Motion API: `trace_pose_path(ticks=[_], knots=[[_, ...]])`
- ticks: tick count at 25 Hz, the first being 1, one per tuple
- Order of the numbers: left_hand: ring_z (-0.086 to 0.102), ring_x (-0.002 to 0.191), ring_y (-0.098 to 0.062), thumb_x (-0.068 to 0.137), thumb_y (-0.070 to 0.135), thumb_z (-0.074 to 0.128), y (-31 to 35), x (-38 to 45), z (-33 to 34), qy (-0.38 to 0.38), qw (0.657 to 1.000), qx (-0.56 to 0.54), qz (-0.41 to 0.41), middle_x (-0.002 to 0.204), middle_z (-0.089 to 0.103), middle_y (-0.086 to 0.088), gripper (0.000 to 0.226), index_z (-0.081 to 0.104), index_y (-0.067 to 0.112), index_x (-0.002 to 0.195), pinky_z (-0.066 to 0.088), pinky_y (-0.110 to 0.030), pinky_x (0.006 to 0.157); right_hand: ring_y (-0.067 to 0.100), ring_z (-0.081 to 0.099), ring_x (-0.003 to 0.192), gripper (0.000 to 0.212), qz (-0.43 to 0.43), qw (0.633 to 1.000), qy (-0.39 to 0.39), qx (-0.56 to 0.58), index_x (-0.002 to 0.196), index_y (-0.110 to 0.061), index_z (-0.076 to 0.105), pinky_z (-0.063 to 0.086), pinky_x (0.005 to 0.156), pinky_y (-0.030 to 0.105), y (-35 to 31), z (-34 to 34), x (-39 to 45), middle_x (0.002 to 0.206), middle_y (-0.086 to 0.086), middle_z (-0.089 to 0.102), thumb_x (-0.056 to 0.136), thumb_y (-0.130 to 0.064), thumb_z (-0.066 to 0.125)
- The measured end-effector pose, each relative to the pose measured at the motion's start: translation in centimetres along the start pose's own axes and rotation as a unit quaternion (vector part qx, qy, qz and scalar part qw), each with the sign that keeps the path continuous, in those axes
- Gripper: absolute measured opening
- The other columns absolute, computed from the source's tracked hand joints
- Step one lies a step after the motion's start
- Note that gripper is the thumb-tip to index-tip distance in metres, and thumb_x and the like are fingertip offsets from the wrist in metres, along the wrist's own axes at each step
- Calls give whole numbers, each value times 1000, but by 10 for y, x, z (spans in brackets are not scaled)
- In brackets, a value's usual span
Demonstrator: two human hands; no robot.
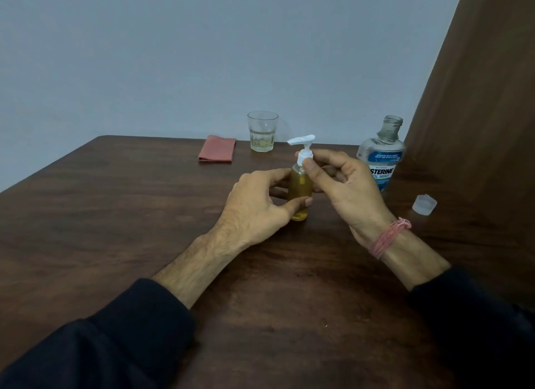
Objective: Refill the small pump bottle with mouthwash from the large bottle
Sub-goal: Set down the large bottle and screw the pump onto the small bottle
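Note:
A small pump bottle [300, 186] with yellowish liquid stands upright on the dark wooden table [144, 215]. My left hand [254, 212] grips its body, thumb across the front. My right hand [344, 183] pinches the collar of its white pump head [302, 145], which sits on the bottle's neck. The large mouthwash bottle [381, 154], clear with a blue label, stands uncapped just behind my right hand. Its clear cap [424, 204] lies on the table to the right.
A drinking glass [262, 131] with a little liquid stands at the table's far edge, a folded pink cloth [217, 148] to its left. A brown wooden panel [477, 99] rises at the right. A pale wall lies behind.

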State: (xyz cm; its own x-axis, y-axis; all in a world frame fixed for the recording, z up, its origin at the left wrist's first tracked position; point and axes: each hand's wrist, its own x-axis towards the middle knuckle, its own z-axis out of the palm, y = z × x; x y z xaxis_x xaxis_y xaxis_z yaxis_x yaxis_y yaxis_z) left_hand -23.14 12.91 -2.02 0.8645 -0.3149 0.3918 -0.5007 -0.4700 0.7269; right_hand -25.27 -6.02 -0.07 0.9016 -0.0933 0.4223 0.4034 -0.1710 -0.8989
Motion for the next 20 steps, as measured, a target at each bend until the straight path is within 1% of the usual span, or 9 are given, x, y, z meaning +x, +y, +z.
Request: trace_pose_path(ticks=[3, 4, 7, 9, 11, 13, 16, 17, 20], knots=[[79, 110, 2, 92, 51, 90, 0, 0, 4, -4, 1000, -5, 2, 115, 85, 21, 41, 83, 37, 129, 65, -42, 108, 8, 71, 96, 18, -25, 998, 48, -30, 111, -31, 84, 64, 91, 40, 0, -1, -1, 109, 0, 69, 94, -27, 85], [79, 110, 2, 92, 51, 91, 0, 0, 4, -5, 1000, -3, 3, 115, 85, 21, 41, 83, 37, 130, 65, -42, 108, 6, 70, 93, 19, -26, 998, 58, -30, 111, -29, 85, 63, 88, 38, 1, -1, 0, 106, -2, 68, 92, -27, 87], [79, 108, 4, 91, 49, 92, 0, 0, 2, -16, 1000, -17, 0, 113, 84, 23, 39, 83, 40, 128, 65, -41, 107, 12, 70, 98, 25, -7, 999, 36, -6, 119, -24, 84, 58, 84, 33, 1, -1, 0, 118, 8, 70, 95, -30, 84], [78, 107, 7, 91, 49, 93, 0, 0, -1, -29, 999, -16, -1, 112, 83, 26, 40, 82, 42, 128, 65, -38, 107, 11, 66, 101, 26, -3, 1000, 3, -15, 125, -29, 83, 55, 86, 30, -1, -1, -2, 120, 7, 66, 99, -34, 78], [77, 107, 8, 89, 50, 94, 1, 1, -2, -30, 1000, -11, -3, 111, 82, 26, 43, 82, 41, 129, 65, -37, 107, 7, 62, 98, 20, -16, 999, 8, -38, 118, -33, 85, 54, 86, 29, -3, 0, -4, 112, 2, 63, 99, -35, 78], [78, 107, 6, 88, 50, 95, 2, 0, 0, -15, 1000, -9, -2, 111, 84, 24, 45, 83, 38, 129, 66, -38, 106, 2, 59, 90, 11, -29, 997, 40, -51, 106, -33, 87, 54, 80, 28, -4, 1, -5, 106, 0, 63, 96, -35, 82], [79, 108, 7, 87, 52, 95, 5, -1, 5, 6, 1000, 3, 4, 113, 85, 21, 46, 84, 35, 129, 66, -37, 106, -2, 58, 82, 6, -48, 993, 77, -79, 98, -36, 85, 52, 73, 17, -5, 2, -6, 100, -4, 62, 93, -34, 85], [79, 108, 7, 87, 52, 96, 5, -2, 5, 9, 1000, 5, 2, 114, 86, 21, 47, 84, 35, 129, 66, -36, 106, -1, 58, 82, 7, -48, 992, 76, -84, 99, -36, 84, 54, 72, 18, -5, 2, -7, 101, -4, 62, 93, -34, 85], [79, 108, 6, 88, 50, 96, 5, -2, 2, -1, 1000, -7, -4, 115, 85, 21, 46, 84, 34, 129, 66, -38, 107, 7, 60, 86, 8, -29, 995, 54, -77, 102, -36, 83, 59, 77, 35, -7, 4, -7, 105, -2, 61, 95, -35, 83]])
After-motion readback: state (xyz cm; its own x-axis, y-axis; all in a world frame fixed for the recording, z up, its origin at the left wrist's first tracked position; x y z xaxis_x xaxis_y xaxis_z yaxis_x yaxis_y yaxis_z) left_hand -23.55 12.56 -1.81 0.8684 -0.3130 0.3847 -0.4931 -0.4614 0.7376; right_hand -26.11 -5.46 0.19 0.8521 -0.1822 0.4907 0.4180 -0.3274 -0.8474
